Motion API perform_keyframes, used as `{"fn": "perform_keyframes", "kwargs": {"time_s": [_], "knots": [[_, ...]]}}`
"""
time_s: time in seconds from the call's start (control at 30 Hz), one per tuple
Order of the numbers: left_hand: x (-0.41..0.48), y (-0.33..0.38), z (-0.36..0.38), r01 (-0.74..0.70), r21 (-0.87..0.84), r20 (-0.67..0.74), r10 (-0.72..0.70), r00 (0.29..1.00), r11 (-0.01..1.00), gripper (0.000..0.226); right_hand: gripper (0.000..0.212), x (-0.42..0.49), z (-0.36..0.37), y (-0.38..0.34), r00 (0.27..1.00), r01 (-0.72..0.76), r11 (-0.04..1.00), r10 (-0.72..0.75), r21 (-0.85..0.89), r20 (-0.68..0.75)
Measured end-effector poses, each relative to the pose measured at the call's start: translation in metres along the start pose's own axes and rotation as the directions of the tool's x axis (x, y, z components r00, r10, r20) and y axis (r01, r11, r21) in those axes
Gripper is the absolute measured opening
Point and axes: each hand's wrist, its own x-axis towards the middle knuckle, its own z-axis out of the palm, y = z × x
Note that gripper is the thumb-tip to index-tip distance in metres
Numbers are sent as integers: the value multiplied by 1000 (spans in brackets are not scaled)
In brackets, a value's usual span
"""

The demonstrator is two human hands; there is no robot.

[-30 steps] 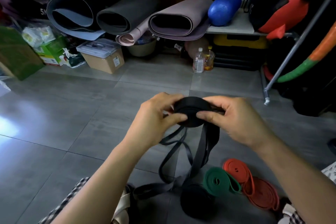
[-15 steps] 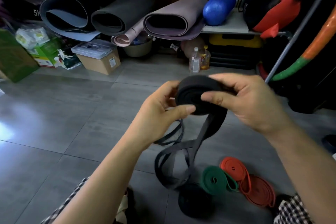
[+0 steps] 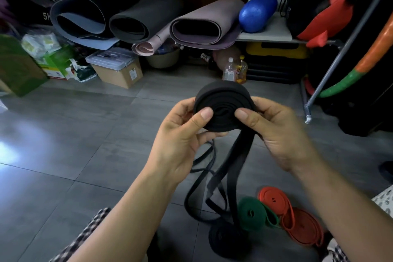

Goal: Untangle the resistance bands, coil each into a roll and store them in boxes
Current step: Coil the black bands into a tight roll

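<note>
Held at centre frame: one half-coiled black resistance band (image 3: pixel 223 108), gripped by left hand (image 3: pixel 178 136) and right hand (image 3: pixel 282 134), thumbs pressed on the coil's face, fingers curled behind; loose tail hanging down to the grey tiled floor (image 3: pixel 63 144). Lower right, on the floor: one black roll (image 3: pixel 228 238), one green roll (image 3: pixel 249 215), one red band (image 3: pixel 297 225), partly coiled. Along the back wall: four rolled mats (image 3: pixel 144 19), one blue foam roller (image 3: pixel 257 15), two bottles (image 3: pixel 229 69), one cardboard box (image 3: pixel 119 74) under a clear lidded tub (image 3: pixel 112 59).
</note>
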Motion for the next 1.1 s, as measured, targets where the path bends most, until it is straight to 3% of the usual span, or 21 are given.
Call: {"fn": "perform_keyframes", "kwargs": {"time_s": [0.07, 0.17, 0.23, 0.37, 0.47, 0.57, 0.63, 0.7, 0.77, 0.83, 0.9, 1.0, 1.1], "knots": [[0, 0, -4, 63, 65, 30, -65, 997, 996, 30, 23, 1, -4, -4, 1000, -9, 998, 10, -58, 11], [3, 13, -15, -3, 459, 67, -32, 997, 888, 41, 24, 0, -8, -5, 997, -16, 971, 33, -239, 69], [4, 20, -18, -30, 528, 90, -20, 996, 849, 34, 27, -1, -5, -4, 992, -15, 947, 54, -322, 112], [3, 16, -17, -27, 403, 40, 12, 999, 915, 29, 29, 0, 0, -2, 997, -21, 986, 33, -166, 73], [2, 7, -15, 17, 151, -20, -15, 1000, 988, 25, 32, -1, 4, 2, 998, -32, 999, 31, 14, 54], [1, 1, -19, 83, 2, 8, -83, 997, 997, 17, 29, -1, 6, 8, 998, -53, 998, 52, 35, 31], [2, 5, -26, 138, 117, 37, -144, 989, 983, 20, 27, -1, 2, 5, 995, -71, 996, 75, -60, 62], [3, 14, -31, 96, 424, 71, -139, 988, 901, 36, 26, 0, -3, 3, 990, -53, 963, 86, -264, 114], [3, 19, -31, 31, 557, 112, -112, 987, 830, 44, 27, -1, -4, 3, 982, -17, 912, 92, -410, 165], [2, 18, -27, -17, 539, 122, -58, 991, 842, 37, 29, 0, -1, 2, 983, -6, 937, 70, -349, 171], [1, 14, -24, -35, 461, 83, -4, 997, 887, 34, 32, 2, 0, 2, 991, -37, 983, 60, -181, 120], [2, 12, -21, -10, 210, 9, 9, 1000, 978, 35, 31, 1, 2, 4, 996, -61, 998, 63, -32, 65], [1, 5, -19, 0, 60, -31, 2, 1000, 998, 33, 29, -4, 13, 14, 999, -49, 998, 48, 43, 17]]}}
